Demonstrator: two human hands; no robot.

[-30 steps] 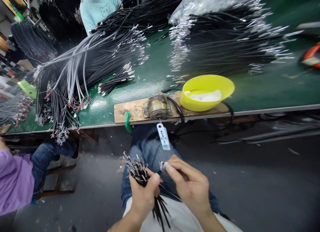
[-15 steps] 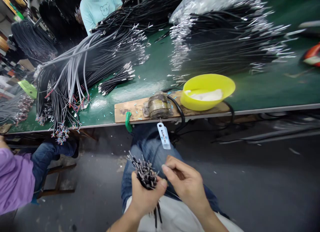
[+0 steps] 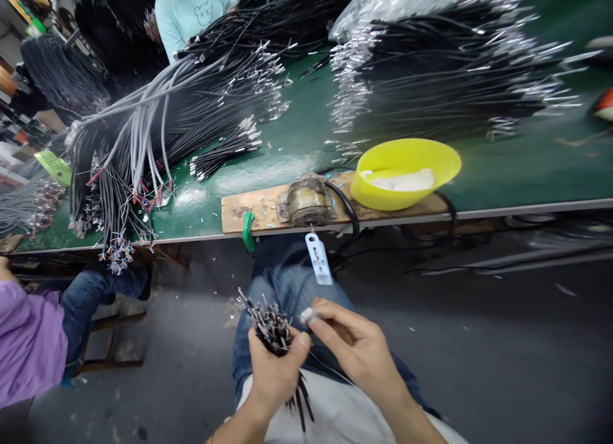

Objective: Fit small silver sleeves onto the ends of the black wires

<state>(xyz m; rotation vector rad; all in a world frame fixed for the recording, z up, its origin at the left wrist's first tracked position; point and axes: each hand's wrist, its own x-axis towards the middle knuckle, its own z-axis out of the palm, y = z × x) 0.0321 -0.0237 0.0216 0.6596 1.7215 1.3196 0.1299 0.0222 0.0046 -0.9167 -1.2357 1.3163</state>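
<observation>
My left hand (image 3: 274,370) is closed round a bundle of black cables (image 3: 269,328), whose stripped, silvery ends point up and away from me. The tails of the bundle hang below the fist over my lap. Beside it, my right hand (image 3: 359,348) pinches a small white piece (image 3: 308,315) between thumb and fingertips, close to the left thumb. Its exact kind is too blurred to make out. A thin pale strand (image 3: 335,367) runs below the hands. Beyond them, a pale blue slotted tag (image 3: 318,259) sticks out from a small motor (image 3: 309,201) at the bench edge.
The motor sits on a wooden board (image 3: 232,217) with a green clamp (image 3: 248,232). A yellow bowl (image 3: 407,198) with white material stands to its right. Cable heaps (image 3: 440,80) cover the green bench (image 3: 297,137). One person (image 3: 29,342) sits left, another (image 3: 191,16) across the bench.
The white piece now shows at my right fingertips, where earlier none was visible. The left hand and its cable bundle have shifted slightly left. The view has turned a little.
</observation>
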